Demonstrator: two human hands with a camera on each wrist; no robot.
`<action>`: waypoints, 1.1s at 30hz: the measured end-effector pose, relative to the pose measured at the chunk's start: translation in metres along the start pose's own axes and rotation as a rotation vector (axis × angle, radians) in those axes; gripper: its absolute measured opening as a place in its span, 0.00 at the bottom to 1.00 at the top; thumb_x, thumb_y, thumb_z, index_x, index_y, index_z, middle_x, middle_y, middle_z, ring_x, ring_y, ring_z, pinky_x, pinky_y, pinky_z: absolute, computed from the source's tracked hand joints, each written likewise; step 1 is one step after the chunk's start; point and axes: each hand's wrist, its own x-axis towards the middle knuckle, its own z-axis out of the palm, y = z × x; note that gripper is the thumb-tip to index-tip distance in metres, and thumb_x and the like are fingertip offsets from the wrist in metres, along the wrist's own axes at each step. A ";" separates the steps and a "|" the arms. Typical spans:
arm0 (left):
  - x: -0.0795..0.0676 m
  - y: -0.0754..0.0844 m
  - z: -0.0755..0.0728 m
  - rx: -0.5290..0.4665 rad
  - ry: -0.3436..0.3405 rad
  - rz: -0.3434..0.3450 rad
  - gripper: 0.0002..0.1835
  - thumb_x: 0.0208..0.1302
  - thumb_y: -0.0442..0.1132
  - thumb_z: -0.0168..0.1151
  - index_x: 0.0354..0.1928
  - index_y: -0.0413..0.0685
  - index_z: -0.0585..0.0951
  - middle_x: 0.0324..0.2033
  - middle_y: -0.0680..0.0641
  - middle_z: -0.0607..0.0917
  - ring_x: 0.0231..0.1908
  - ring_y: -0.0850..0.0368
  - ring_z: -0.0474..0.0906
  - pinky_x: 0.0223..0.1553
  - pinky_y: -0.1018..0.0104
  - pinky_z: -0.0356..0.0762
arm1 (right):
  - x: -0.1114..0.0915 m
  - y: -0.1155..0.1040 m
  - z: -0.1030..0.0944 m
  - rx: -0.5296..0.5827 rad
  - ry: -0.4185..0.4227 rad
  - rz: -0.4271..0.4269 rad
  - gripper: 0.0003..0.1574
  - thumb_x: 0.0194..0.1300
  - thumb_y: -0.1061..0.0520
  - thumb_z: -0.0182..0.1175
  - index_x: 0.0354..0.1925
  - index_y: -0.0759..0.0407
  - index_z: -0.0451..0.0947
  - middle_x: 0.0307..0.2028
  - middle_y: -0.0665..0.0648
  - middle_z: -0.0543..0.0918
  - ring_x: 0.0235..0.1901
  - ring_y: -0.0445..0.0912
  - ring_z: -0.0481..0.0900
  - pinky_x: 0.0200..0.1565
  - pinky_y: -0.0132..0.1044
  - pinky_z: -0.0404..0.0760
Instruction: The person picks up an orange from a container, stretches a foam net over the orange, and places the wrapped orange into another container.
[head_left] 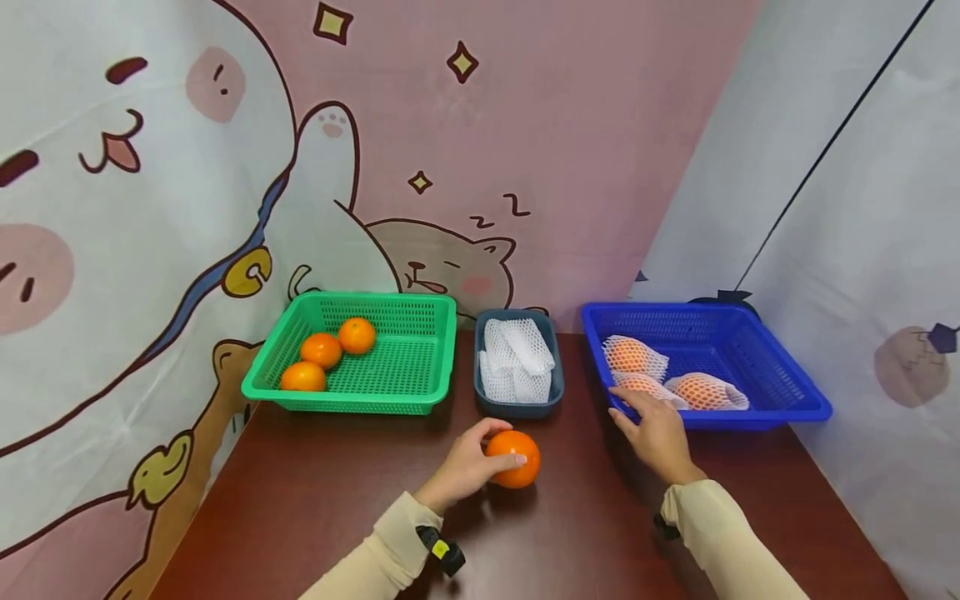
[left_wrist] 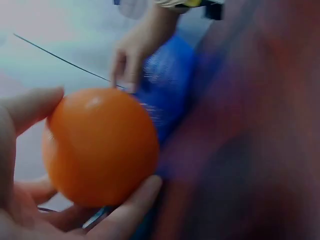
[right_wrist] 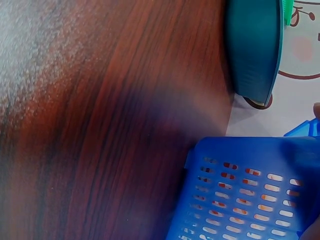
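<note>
An orange (head_left: 522, 458) is held in my left hand (head_left: 468, 464), thumb and fingers around it, above the table in front of the small bin. The left wrist view shows that orange (left_wrist: 102, 147) close up. At the near left corner of the blue basket (head_left: 780, 414), my right hand (head_left: 660, 437) has its thumb and index finger spread apart at the rim. Beside its fingers lie several oranges in white foam nets (head_left: 705, 392) inside that basket. In the right wrist view only bits of that hand show, next to the basket wall (right_wrist: 235, 200).
A green basket (head_left: 397, 402) with 3 bare oranges (head_left: 321, 351) stands at the back left. Between the baskets is a small dark teal bin (head_left: 517, 409) of white foam nets (head_left: 517, 358). The brown table (head_left: 570, 533) meets a cartoon-printed cloth (head_left: 585, 167) behind.
</note>
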 end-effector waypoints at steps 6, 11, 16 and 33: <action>-0.006 -0.025 0.016 -0.043 0.104 -0.106 0.28 0.53 0.47 0.73 0.53 0.42 0.77 0.43 0.46 0.81 0.38 0.52 0.77 0.31 0.62 0.80 | 0.002 0.000 -0.001 0.001 0.010 -0.004 0.25 0.53 0.59 0.72 0.51 0.58 0.82 0.46 0.64 0.84 0.46 0.59 0.82 0.43 0.57 0.72; -0.008 -0.034 0.016 -0.086 0.123 -0.149 0.29 0.55 0.45 0.72 0.55 0.40 0.75 0.45 0.42 0.79 0.36 0.50 0.78 0.24 0.58 0.81 | 0.003 -0.001 -0.002 0.007 0.002 -0.003 0.25 0.53 0.59 0.72 0.51 0.58 0.82 0.46 0.64 0.84 0.47 0.60 0.81 0.43 0.57 0.72; -0.008 -0.040 0.011 -0.097 0.152 -0.166 0.30 0.58 0.48 0.69 0.58 0.39 0.75 0.48 0.41 0.77 0.34 0.51 0.78 0.24 0.56 0.82 | 0.005 -0.001 -0.002 0.006 0.004 0.002 0.25 0.54 0.59 0.72 0.51 0.59 0.82 0.46 0.64 0.84 0.47 0.60 0.81 0.43 0.56 0.71; -0.016 -0.049 -0.007 -0.199 0.182 -0.188 0.23 0.64 0.41 0.64 0.58 0.39 0.76 0.51 0.38 0.76 0.34 0.51 0.78 0.25 0.49 0.82 | 0.003 0.001 0.001 0.010 0.002 0.002 0.24 0.54 0.58 0.71 0.51 0.58 0.82 0.46 0.64 0.84 0.46 0.60 0.81 0.42 0.56 0.71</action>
